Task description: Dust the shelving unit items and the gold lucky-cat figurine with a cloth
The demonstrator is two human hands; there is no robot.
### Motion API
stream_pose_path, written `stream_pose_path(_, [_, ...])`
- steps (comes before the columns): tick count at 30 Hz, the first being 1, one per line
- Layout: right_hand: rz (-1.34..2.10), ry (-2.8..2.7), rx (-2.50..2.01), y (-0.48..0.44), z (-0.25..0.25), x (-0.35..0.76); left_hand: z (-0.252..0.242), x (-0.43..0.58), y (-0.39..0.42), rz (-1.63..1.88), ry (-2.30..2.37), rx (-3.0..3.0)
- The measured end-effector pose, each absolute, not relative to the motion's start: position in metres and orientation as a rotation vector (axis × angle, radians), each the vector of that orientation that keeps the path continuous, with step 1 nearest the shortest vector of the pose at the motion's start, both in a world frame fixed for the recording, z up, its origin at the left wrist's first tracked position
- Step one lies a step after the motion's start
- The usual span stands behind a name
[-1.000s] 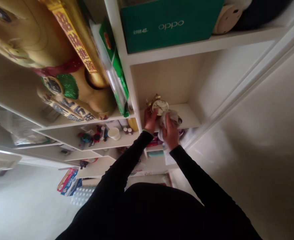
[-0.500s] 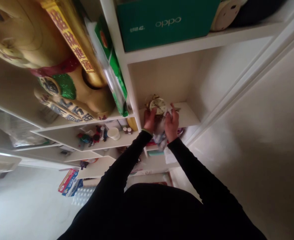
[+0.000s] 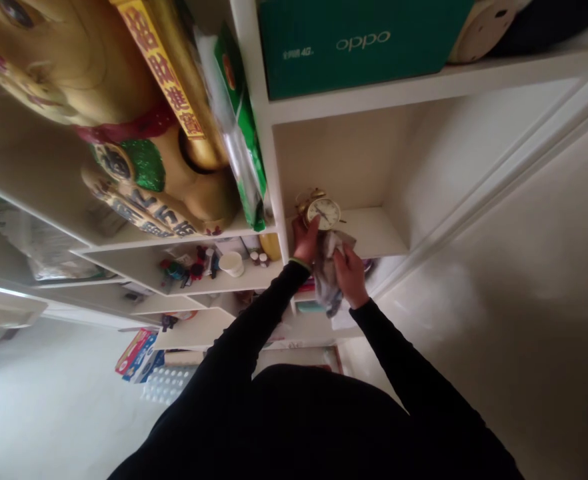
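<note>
A gold alarm clock [image 3: 325, 213] with a pale round dial is held above a white shelf [image 3: 379, 233]. My left hand [image 3: 306, 239] grips it from its lower left, the thumb laid over the edge of the dial. Just below and to the right, my right hand [image 3: 350, 272] is closed on a crumpled greyish cloth [image 3: 328, 279], which hangs down between the two hands. The cloth's upper end lies close under the clock; whether they touch I cannot tell.
A green OPPO box [image 3: 364, 50] sits on the shelf above. To the left stands a large golden cat figurine [image 3: 144, 153] beside a green packet [image 3: 244, 147]. Lower shelves hold a white cup [image 3: 231, 264] and small items. A shelf divider [image 3: 259, 87] runs close to my left hand.
My right hand and the cloth have drawn down and away from the clock's face, uncovering its right side. The whole view has shifted slightly.
</note>
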State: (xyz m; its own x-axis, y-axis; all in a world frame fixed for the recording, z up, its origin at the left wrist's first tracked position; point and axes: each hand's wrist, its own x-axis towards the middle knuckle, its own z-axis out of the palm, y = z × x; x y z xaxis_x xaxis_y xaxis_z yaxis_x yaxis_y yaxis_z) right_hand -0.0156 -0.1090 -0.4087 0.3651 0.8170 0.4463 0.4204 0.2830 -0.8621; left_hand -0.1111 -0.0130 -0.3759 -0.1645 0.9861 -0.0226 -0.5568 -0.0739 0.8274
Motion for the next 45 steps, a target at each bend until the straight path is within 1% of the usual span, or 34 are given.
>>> stream_pose_path(3, [0.389, -1.269, -1.335, -0.125, -0.397, -0.006, -0.374, -0.110, -0.016, 1.616, 0.861, 0.751])
stream_pose_path(8, [0.077, -1.354, -1.268, -0.110, -0.371, -0.002, -0.368, -0.110, -0.026, 1.596, 0.831, 0.916])
stream_pose_path(10, [0.030, -1.415, -1.272, -0.096, -0.365, -0.007, -0.365, -0.111, -0.030, 1.589, 0.834, 0.932])
stream_pose_path(17, [0.032, -1.400, -1.456, -0.057, -0.365, -0.020, -0.360, -0.116, -0.031, 1.599, 0.842, 0.841])
stream_pose_path(23, [-0.006, -1.343, -1.537, -0.038, -0.372, -0.017, -0.354, -0.114, -0.041, 1.626, 0.807, 0.926])
stream_pose_path(32, [-0.010, -1.493, -1.439, -0.054, -0.389, -0.011, -0.354, -0.111, -0.045, 1.577, 0.823, 0.951])
stream_pose_path(40, [-0.029, -1.819, -1.369, -0.056, -0.378, 0.008, -0.361, -0.109, -0.036, 1.611, 0.877, 0.938])
stream_pose_path(45, [-0.007, -1.813, -1.378, -0.061, -0.374, 0.023, -0.364, -0.107, -0.035, 1.688, 0.843, 0.909])
